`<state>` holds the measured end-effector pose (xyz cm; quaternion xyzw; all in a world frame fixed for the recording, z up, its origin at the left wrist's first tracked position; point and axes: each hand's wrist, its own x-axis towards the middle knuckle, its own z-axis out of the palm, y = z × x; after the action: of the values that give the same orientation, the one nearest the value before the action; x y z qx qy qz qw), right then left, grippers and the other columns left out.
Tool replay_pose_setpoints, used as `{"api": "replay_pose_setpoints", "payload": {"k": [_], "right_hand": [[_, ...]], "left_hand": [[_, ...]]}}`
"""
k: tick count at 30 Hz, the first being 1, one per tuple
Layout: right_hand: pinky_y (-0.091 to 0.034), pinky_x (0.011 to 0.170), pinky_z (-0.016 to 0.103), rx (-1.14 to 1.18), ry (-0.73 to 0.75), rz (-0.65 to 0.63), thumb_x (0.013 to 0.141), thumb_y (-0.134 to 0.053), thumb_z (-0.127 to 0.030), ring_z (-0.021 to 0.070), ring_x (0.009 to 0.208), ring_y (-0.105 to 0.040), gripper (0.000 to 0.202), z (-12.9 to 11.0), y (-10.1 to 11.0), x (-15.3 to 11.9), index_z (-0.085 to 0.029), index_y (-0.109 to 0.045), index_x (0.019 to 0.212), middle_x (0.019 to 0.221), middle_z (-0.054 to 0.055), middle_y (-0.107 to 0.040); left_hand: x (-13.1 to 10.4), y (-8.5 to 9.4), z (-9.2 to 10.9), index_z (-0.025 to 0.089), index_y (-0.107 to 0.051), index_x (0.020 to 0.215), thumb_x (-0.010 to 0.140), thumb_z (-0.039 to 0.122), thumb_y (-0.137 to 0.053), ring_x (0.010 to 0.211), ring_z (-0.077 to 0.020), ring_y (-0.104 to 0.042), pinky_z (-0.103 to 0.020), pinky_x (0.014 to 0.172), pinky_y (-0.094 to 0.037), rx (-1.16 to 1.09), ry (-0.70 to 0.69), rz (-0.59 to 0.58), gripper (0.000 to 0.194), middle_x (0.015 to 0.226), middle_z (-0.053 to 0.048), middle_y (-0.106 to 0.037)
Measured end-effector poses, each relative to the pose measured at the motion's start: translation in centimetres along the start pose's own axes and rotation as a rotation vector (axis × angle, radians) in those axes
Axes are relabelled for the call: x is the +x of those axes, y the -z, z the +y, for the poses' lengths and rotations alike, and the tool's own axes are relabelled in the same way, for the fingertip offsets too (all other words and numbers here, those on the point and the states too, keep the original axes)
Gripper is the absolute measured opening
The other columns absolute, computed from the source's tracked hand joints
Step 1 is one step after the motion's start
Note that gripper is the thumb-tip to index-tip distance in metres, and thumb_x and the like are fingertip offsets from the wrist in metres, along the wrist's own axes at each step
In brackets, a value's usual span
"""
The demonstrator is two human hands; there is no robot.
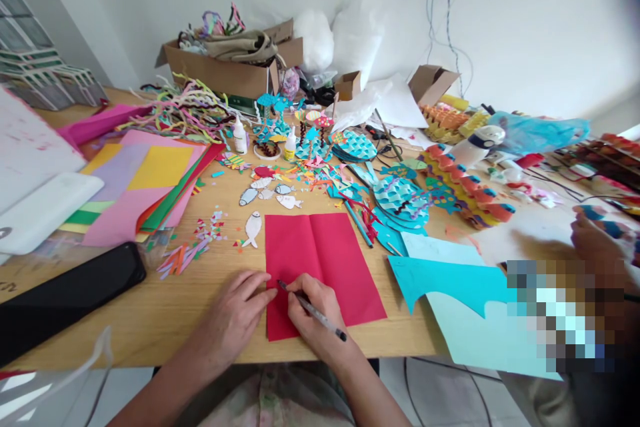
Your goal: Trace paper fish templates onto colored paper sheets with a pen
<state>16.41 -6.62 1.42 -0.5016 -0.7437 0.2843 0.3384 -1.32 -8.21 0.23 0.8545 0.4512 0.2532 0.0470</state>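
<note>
A sheet of red paper [333, 253] with a crease down its middle lies in front of me on the wooden table. My right hand [315, 313] grips a pen [320, 315] with a clear barrel and dark end; its tip is at the paper's left part. Resting flat with fingers stretched, my left hand [240, 310] touches the sheet's left edge and holds nothing. Just beyond the sheet is a white paper fish [253, 229]. Several small paper fish, among them a red one [265, 172], lie farther back.
Coloured paper sheets [150, 167] and a black phone-like slab [75, 300] lie left. Glue bottles [241, 137], paper scraps [210, 230] and a cardboard box [220, 70] stand or lie farther back. Turquoise paper [450, 280] lies right, near another person's hand [595, 240].
</note>
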Motion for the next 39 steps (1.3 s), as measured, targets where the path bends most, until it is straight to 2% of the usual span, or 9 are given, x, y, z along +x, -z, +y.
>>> {"api": "replay_pose_setpoints", "payload": {"k": [39], "right_hand": [[-0.042, 0.054, 0.019, -0.013, 0.006, -0.002, 0.073, -0.045, -0.012, 0.0119, 0.057, -0.056, 0.013, -0.10, 0.09, 0.03, -0.020, -0.056, 0.074, 0.061, -0.001, -0.060]], "left_hand": [[-0.07, -0.11, -0.04, 0.020, -0.062, 0.102, 0.080, 0.004, -0.042, 0.102, -0.0197, -0.051, -0.036, 0.086, -0.049, -0.002, 0.018, 0.005, 0.034, 0.108, -0.007, -0.059]]}}
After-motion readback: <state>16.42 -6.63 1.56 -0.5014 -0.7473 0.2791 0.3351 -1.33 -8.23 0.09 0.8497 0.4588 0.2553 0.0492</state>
